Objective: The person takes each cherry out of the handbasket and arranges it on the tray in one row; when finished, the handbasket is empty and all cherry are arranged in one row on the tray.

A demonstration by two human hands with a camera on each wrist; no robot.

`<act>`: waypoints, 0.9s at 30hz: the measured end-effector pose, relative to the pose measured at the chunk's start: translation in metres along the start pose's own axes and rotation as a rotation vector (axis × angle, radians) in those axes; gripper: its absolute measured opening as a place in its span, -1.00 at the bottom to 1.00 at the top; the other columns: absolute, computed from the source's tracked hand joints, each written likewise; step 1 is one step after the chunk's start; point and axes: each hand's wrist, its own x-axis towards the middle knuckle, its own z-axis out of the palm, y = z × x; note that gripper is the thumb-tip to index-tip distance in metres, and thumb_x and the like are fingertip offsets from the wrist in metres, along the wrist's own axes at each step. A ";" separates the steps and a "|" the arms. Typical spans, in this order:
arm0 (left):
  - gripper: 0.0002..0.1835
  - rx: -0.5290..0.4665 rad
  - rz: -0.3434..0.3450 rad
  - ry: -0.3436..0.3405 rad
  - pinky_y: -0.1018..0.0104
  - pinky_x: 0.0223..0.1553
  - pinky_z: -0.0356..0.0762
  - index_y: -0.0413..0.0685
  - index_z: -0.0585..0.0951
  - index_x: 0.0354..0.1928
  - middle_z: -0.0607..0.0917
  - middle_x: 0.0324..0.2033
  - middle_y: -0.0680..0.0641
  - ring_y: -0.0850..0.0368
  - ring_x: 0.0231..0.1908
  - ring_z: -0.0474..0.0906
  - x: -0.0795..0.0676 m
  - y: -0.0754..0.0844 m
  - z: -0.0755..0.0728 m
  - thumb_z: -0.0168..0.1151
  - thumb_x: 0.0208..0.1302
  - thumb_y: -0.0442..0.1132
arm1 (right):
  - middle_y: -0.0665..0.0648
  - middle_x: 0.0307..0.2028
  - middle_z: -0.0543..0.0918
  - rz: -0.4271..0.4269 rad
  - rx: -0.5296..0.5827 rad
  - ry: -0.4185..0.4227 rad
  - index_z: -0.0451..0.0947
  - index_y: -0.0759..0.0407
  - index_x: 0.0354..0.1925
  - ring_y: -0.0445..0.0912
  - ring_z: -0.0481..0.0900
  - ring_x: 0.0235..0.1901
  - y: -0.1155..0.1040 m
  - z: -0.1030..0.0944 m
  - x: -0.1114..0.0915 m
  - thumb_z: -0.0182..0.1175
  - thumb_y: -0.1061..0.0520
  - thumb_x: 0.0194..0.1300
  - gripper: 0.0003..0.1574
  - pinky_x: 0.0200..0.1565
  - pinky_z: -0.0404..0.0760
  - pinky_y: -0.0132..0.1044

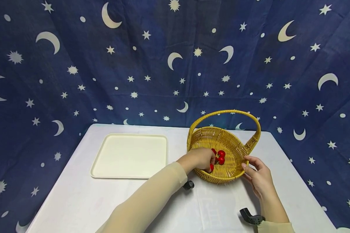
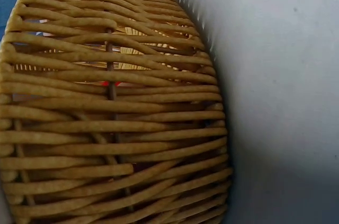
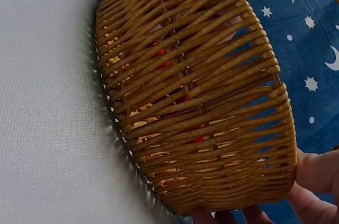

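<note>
A yellow-brown woven wicker basket (image 1: 234, 150) with a tall arched handle stands on the right part of the table. Several small, glossy, round red fruits (image 1: 221, 153) lie inside it. My left hand (image 1: 202, 158) reaches over the near left rim, fingers curled down around a red fruit (image 1: 211, 167); its fingertips are partly hidden. At the basket's right side, my right hand (image 1: 259, 174) grips the rim between thumb and fingers. The left wrist view is filled by the basket's wall (image 2: 116, 128). In the right wrist view, red shows through the weave (image 3: 212, 102).
A cream rectangular tray (image 1: 131, 155) lies to the left of the basket on the white-covered table (image 1: 75, 200). A dark blue curtain (image 1: 151, 64) with moons and stars hangs behind. Each wrist carries a black camera mount (image 1: 252, 217).
</note>
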 end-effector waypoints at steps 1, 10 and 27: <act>-0.82 -0.013 0.006 0.000 0.31 -0.25 0.53 0.22 0.71 -0.34 0.67 -0.36 0.21 0.24 -0.29 0.56 0.000 -0.001 0.000 0.61 0.23 -0.16 | 0.00 0.19 0.44 0.002 -0.003 0.000 0.45 0.23 0.36 -0.34 0.70 -0.11 0.000 0.001 0.000 0.28 0.26 0.53 -0.49 -0.07 0.78 -0.40; -0.80 -0.197 0.152 0.126 0.39 -0.06 0.53 0.11 0.75 -0.10 0.75 -0.18 0.10 0.22 -0.15 0.60 -0.005 -0.009 -0.008 0.58 0.29 -0.19 | 0.05 0.24 0.41 0.004 -0.014 0.000 0.38 0.25 0.44 -0.34 0.67 -0.09 -0.004 0.004 0.001 0.25 0.23 0.56 -0.42 -0.06 0.77 -0.40; -0.70 -0.335 0.311 0.377 0.37 -0.22 0.57 0.14 0.76 0.07 0.76 -0.05 0.19 0.23 -0.36 0.53 -0.137 -0.062 -0.050 0.54 0.33 -0.22 | -0.02 0.15 0.49 -0.005 0.026 -0.013 0.45 0.19 0.40 -0.32 0.69 -0.09 0.000 -0.001 -0.001 0.28 0.20 0.55 -0.46 -0.06 0.79 -0.33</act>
